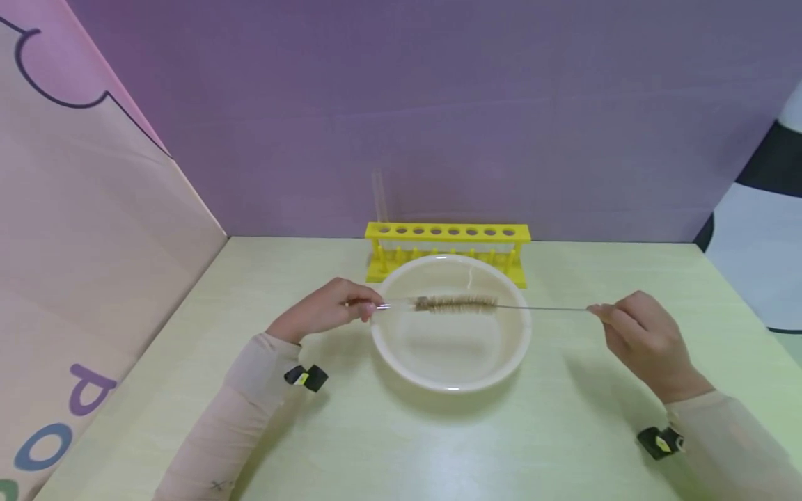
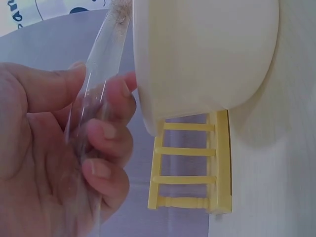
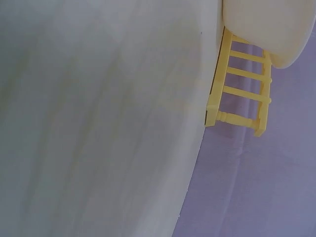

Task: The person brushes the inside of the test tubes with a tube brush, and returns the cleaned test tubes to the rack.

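Note:
My left hand (image 1: 335,306) holds a clear glass tube (image 1: 401,305) level over the left part of a white basin (image 1: 451,386). In the left wrist view the fingers of the left hand (image 2: 64,128) curl round the tube (image 2: 106,57). A bristle brush (image 1: 460,304) lies in line with the tube, its tip at the tube's right end, most of its bristles outside. Right of the basin, my right hand (image 1: 651,341) pinches the thin wire handle (image 1: 551,308) between thumb and fingers. The right wrist view does not show that hand.
Behind the basin stands a yellow rack (image 1: 447,232) with a row of holes; a clear tube (image 1: 379,198) rises from its left end. A purple wall (image 1: 438,125) closes the back of the pale table (image 1: 438,452), and a printed panel (image 1: 94,243) stands at the left.

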Demonstrator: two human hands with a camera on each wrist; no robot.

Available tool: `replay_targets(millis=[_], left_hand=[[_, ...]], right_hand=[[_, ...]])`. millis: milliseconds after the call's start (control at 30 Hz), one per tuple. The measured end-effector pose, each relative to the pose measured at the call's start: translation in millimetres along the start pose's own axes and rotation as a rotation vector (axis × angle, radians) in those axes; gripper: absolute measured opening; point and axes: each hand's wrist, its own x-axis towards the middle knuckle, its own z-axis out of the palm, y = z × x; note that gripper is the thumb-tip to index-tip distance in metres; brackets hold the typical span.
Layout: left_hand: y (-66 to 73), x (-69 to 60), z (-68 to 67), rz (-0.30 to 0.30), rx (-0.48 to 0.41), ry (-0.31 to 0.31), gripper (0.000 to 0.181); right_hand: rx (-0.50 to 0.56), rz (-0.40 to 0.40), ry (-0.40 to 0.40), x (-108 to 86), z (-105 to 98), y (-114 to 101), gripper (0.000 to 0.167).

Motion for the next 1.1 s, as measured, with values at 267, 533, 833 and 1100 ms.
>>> replay_targets(millis=[267, 533, 833, 1100], left_hand=[[-2.8, -0.4, -3.6, -0.035, -0.053, -0.026, 0.021], [-6.3, -1.9, -6.4, -0.052, -0.068, -0.009, 0.022], [-10.0, -3.4, -7.9, -0.055, -0.098, -0.013, 0.022], [-10.1, -4.8, -11.1, -0.055, -0.092, -0.012, 0.022]], right_hand=[[0.001, 0.0, 0.023, 2.8, 0.2, -1.4, 0.034], [-0.003, 0.007, 0.024, 3.7, -2.1, -2.5, 0.032], [-0.012, 0.01, 0.051, 4.0, -2.2, -2.4, 0.03], [-0.043, 0.026, 0.048, 2.8, -4.7, -0.9, 0.029]])
